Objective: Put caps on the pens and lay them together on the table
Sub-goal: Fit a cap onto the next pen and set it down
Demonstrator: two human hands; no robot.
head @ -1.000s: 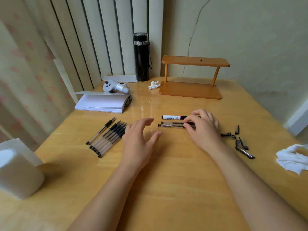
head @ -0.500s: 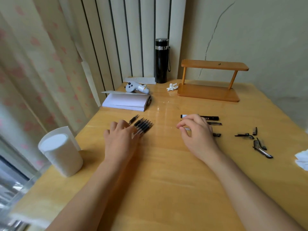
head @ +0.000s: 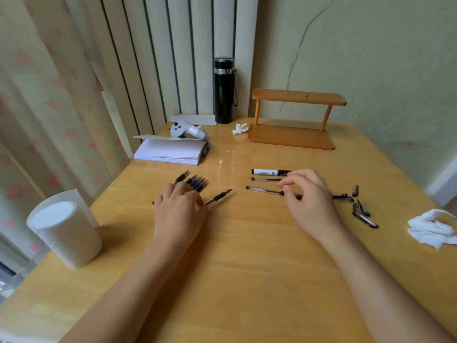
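My left hand (head: pixel 180 211) pinches one uncapped pen (head: pixel 220 195), whose tip points right and away from me. Just beyond its fingers lies a row of several uncapped pens (head: pixel 196 183). To the right, a capped white marker (head: pixel 268 172) and two capped clear pens (head: pixel 264 179) (head: pixel 263 190) lie side by side. My right hand (head: pixel 311 201) hovers over their right ends with its fingers loosely curled and its thumb tip at the nearest clear pen. Several loose black caps (head: pixel 363 214) lie further right.
On the yellow wooden table (head: pixel 247 268) a white paper roll (head: pixel 64 231) stands at the left. At the back are a notepad (head: pixel 170 152), a white controller (head: pixel 188 129), a black flask (head: pixel 223 90) and a wooden shelf (head: pixel 291 134). A crumpled tissue (head: pixel 432 229) lies at the right edge.
My left hand went from resting on the uncapped pens to drawing one pen out to the right. My right hand shifted slightly right over the capped pens. The view swung left, then back.
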